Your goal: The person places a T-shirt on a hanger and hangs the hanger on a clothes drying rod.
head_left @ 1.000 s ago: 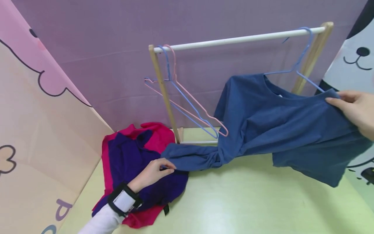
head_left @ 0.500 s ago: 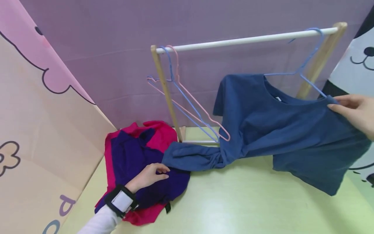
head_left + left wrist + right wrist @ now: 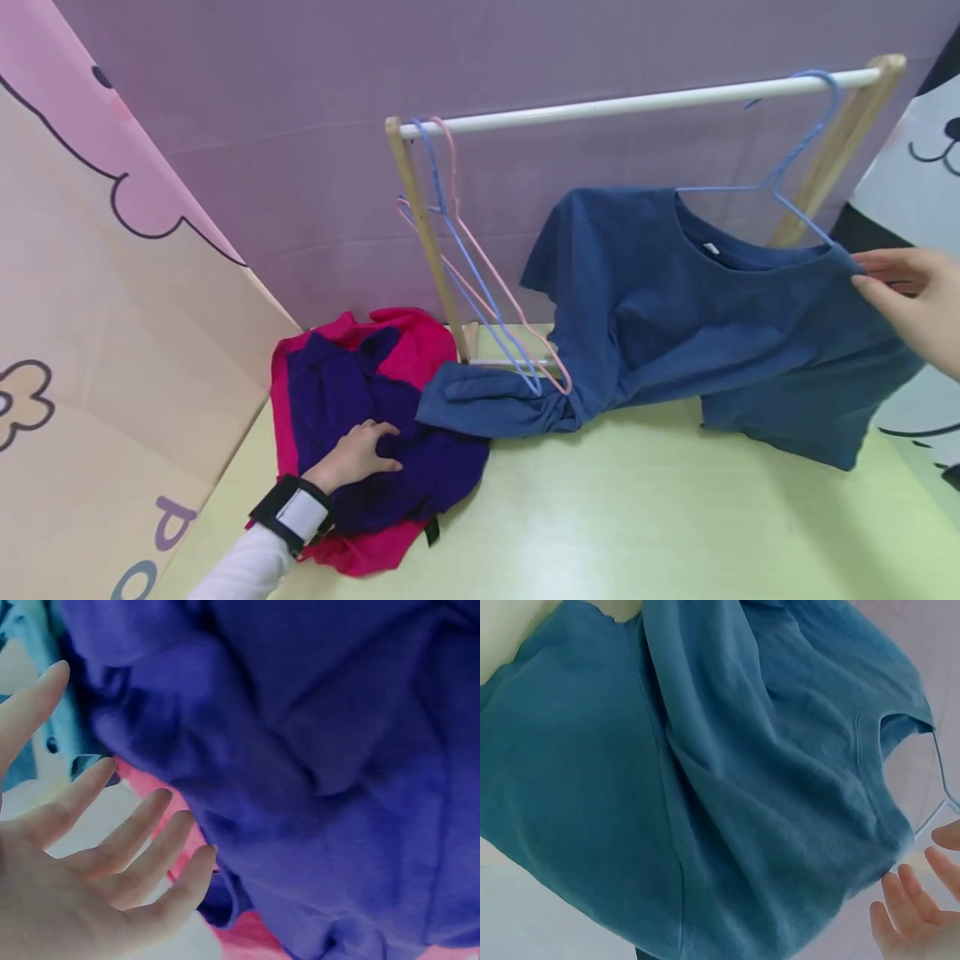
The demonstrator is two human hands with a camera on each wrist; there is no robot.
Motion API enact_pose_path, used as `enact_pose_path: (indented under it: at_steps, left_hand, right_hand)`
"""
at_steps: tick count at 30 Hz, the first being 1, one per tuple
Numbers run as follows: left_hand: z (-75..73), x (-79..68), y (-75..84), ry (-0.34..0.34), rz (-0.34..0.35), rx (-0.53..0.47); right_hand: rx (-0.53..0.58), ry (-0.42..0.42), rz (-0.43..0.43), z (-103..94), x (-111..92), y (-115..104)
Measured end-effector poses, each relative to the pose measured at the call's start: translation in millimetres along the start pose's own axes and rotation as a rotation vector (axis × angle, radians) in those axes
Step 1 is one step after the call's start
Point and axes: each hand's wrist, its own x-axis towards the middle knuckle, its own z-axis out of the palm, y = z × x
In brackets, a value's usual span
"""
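Note:
A blue T-shirt (image 3: 675, 317) hangs on a blue wire hanger (image 3: 782, 171) at the right end of the rack; its lower left part is bunched and trails leftward. My right hand (image 3: 918, 292) is at the shirt's right shoulder, fingertips touching or almost touching the cloth. In the right wrist view, the thumb stands apart from the relaxed fingers (image 3: 911, 900). My left hand (image 3: 356, 457), fingers spread and holding nothing, hovers over a dark purple garment (image 3: 330, 392), which lies on a bright pink one (image 3: 408, 342). Whether it touches the purple cloth I cannot tell.
The rack has a white top bar (image 3: 600, 108) and wooden posts. A bare blue hanger (image 3: 472, 258) and a pink hanger (image 3: 502, 283) hang at its left end. Everything stands on a pale green tabletop (image 3: 637, 500), with printed cloth walls around it.
My left hand has drawn back leftward from the blue shirt's trailing end. The right hand's fingers have loosened from the shoulder. The shirt hangs straighter, and the left hangers have swung.

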Motion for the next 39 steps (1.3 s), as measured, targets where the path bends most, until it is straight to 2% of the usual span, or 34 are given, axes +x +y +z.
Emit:
enact_pose_path:
  at_steps: [5,8,11,13,17,20,24,31,33,39]
  left_hand:
    - [11.2,0.5,-7.2,-0.005,0.022,0.018]
    - [18.3,-0.3,-10.0,-0.014,0.044,0.042]
    - [25.3,-0.9,-12.7,0.003,0.100,0.091]
    - [29.6,-0.7,-14.3,0.037,0.150,0.118]
    - [37.3,1.2,-17.0,0.103,0.244,0.136]
    - [41.0,2.4,-18.1,0.119,0.288,0.142]
    - [41.8,3.1,-17.9,0.111,0.312,0.152]
    - [35.2,6.8,-19.5,0.039,0.328,0.105]
    - [32.7,7.9,-19.3,0.033,0.324,0.084]
    - [18.6,8.9,-22.4,0.083,0.263,0.004]
  right_hand:
    - [-0.088,-0.020,0.021,2.5,-16.7,-14.5]
    - [-0.164,-0.083,0.044,4.8,-29.1,-34.9]
    - [-0.186,-0.180,0.053,5.9,-41.7,-63.9]
    - [-0.168,-0.238,0.048,5.8,-49.6,-83.7]
    - [-0.148,-0.282,0.011,9.5,-63.9,-103.8]
    - [-0.121,-0.310,-0.015,13.7,-71.5,-105.2]
    - [-0.082,-0.336,-0.049,20.8,-78.3,-98.2]
    - [-0.005,-0.383,-0.075,31.4,-87.3,-92.0]
    - [0.016,-0.396,-0.087,34.4,-89.5,-89.9]
    - [0.008,-0.414,-0.091,40.3,-93.3,-88.7]
